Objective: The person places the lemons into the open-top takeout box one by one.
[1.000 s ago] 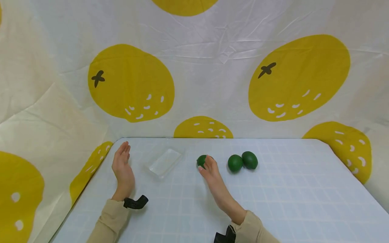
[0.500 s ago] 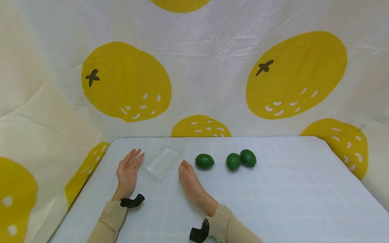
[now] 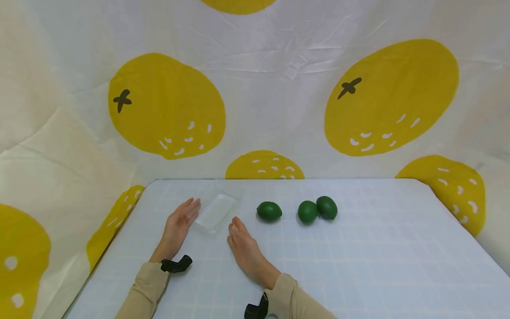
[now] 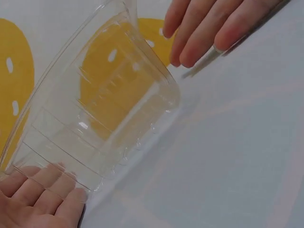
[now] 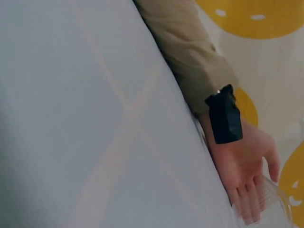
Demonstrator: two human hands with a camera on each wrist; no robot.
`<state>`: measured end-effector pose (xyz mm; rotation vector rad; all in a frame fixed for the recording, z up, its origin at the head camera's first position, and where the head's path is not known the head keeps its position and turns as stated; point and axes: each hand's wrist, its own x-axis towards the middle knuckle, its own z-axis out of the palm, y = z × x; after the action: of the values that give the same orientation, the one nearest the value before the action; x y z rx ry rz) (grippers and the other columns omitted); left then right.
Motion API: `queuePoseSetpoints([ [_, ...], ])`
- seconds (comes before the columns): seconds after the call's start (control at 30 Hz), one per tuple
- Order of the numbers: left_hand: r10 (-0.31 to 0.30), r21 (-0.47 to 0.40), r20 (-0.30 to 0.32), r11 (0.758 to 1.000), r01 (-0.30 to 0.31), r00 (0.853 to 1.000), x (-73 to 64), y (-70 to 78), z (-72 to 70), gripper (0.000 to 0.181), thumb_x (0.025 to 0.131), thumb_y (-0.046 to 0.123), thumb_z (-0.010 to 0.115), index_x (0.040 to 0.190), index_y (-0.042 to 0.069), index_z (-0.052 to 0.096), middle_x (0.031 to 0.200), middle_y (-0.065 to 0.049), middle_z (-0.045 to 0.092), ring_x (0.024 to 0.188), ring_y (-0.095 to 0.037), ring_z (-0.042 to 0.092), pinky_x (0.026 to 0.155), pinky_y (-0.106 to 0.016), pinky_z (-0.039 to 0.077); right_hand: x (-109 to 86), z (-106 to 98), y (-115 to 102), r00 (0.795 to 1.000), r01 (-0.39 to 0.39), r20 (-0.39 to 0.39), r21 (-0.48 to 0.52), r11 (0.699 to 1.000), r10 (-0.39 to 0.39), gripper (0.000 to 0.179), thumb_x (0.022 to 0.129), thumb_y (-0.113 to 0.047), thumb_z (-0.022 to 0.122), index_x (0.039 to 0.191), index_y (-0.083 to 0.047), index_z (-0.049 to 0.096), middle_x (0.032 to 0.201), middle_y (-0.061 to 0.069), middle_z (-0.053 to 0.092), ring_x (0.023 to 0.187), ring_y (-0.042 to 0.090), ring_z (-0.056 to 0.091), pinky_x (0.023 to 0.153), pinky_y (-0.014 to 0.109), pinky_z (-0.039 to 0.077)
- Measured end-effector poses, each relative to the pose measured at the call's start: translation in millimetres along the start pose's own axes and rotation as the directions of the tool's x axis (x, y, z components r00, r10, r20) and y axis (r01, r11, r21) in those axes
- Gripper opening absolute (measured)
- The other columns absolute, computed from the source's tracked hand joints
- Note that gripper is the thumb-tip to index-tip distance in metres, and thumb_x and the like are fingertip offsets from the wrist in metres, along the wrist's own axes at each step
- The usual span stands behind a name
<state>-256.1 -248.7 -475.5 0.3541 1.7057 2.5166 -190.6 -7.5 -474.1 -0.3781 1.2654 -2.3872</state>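
A clear plastic container stands on the table, its ribbed wall and flared rim showing close up in the left wrist view. My left hand is at its left side with straight fingers; in the left wrist view those fingers overlap the container's near end. On the right front side, my right hand has its fingers extended, fingertips near the container's corner. Both palms face the container from opposite sides. The right wrist view shows my left hand with its fingertips at the container's wall.
One green lime lies right of the container. Farther right, two more limes, a nearer one and a farther one, sit side by side. A pale checked cloth covers the table; a fruit-print curtain hangs behind it.
My right hand has moved left from in front of the single lime to the container's side. My left hand has come right, closer to the container. The limes stay put.
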Motion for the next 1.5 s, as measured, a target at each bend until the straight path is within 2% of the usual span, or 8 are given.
queuePoseSetpoints([
  [0.1,-0.008,0.071,-0.004,0.997,0.008,1.000,-1.6,-1.9,1.6,0.053,0.110,0.017,0.026,0.154,-0.008,0.010,0.162,-0.024,0.015,0.149,-0.035,0.017,0.118,-0.042,0.016,-2.6,0,1,1.000,-0.012,0.021,-0.003,1.000,0.012,0.071,0.106,-0.027,0.032,0.156,-0.002,-0.013,0.164,0.015,-0.015,0.151,0.029,-0.012,0.120,0.041,0.000],
  [0.3,0.001,0.136,-0.013,0.991,0.001,1.000,-3.8,-4.6,4.2,0.048,0.110,0.016,0.027,0.150,-0.009,0.025,0.160,-0.023,0.022,0.147,-0.033,0.023,0.116,-0.038,0.024,-7.2,0,0,0.997,-0.025,0.067,0.006,1.000,0.025,0.069,0.106,-0.025,0.030,0.156,-0.003,-0.013,0.164,0.013,-0.016,0.150,0.028,-0.014,0.120,0.041,-0.001],
  [0.7,0.039,0.224,-0.081,0.974,-0.020,0.996,-7.3,-3.6,11.7,0.051,0.109,0.022,0.032,0.145,-0.015,0.031,0.150,-0.028,0.038,0.138,-0.034,0.041,0.106,-0.033,0.040,-8.2,0,-3,0.995,-0.019,0.103,-0.012,1.000,0.020,0.070,0.106,-0.025,0.030,0.155,-0.002,-0.013,0.164,0.015,-0.016,0.150,0.029,-0.014,0.120,0.042,0.000],
  [0.9,0.083,0.298,-0.103,0.953,-0.049,0.991,-18.7,-8.3,20.0,0.049,0.109,0.022,0.033,0.142,-0.014,0.038,0.146,-0.027,0.044,0.134,-0.033,0.047,0.103,-0.031,0.043,-17.9,-7,-9,0.991,-0.021,0.132,-0.013,1.000,0.023,0.071,0.106,-0.026,0.030,0.155,0.000,-0.014,0.163,0.017,-0.017,0.150,0.031,-0.014,0.119,0.043,-0.002],
  [1.07,0.097,0.313,-0.123,0.948,-0.054,0.988,-36.6,-12.1,30.4,0.047,0.109,0.023,0.033,0.139,-0.012,0.044,0.147,-0.027,0.044,0.133,-0.025,0.050,0.102,-0.028,0.043,-29.4,-15,-16,0.980,-0.028,0.199,0.012,1.000,0.025,0.071,0.106,-0.024,0.029,0.153,0.003,-0.017,0.162,0.019,-0.019,0.149,0.032,-0.015,0.119,0.043,-0.003],
  [1.17,0.118,0.291,-0.147,0.954,-0.071,0.982,-47.9,-13.7,37.7,0.045,0.109,0.021,0.036,0.130,-0.017,0.048,0.144,-0.026,0.049,0.129,-0.021,0.055,0.101,-0.029,0.044,-37.4,-20,-19,0.972,-0.046,0.231,0.025,0.999,0.039,0.069,0.106,-0.021,0.027,0.152,0.005,-0.017,0.161,0.020,-0.020,0.149,0.032,-0.016,0.119,0.043,-0.003],
  [1.3,0.131,0.251,-0.205,0.965,-0.077,0.970,-56.7,-14.6,45.5,0.043,0.107,0.018,0.041,0.105,-0.024,0.047,0.135,-0.020,0.058,0.123,-0.018,0.059,0.099,-0.030,0.046,-50.1,-26,-21,0.962,-0.081,0.262,0.017,0.997,0.074,0.067,0.106,-0.019,0.025,0.152,0.006,-0.016,0.161,0.020,-0.021,0.149,0.032,-0.016,0.119,0.042,-0.003],
  [1.5,0.126,0.287,-0.233,0.956,-0.056,0.964,-63.9,-15.7,51.9,0.036,0.105,0.011,0.041,0.085,-0.019,0.037,0.129,-0.024,0.060,0.119,-0.016,0.061,0.092,-0.033,0.052,-66.1,-31,-23,0.945,-0.113,0.307,-0.011,0.994,0.111,0.065,0.106,-0.020,0.024,0.153,0.004,-0.014,0.162,0.018,-0.019,0.149,0.031,-0.014,0.119,0.041,-0.002],
])
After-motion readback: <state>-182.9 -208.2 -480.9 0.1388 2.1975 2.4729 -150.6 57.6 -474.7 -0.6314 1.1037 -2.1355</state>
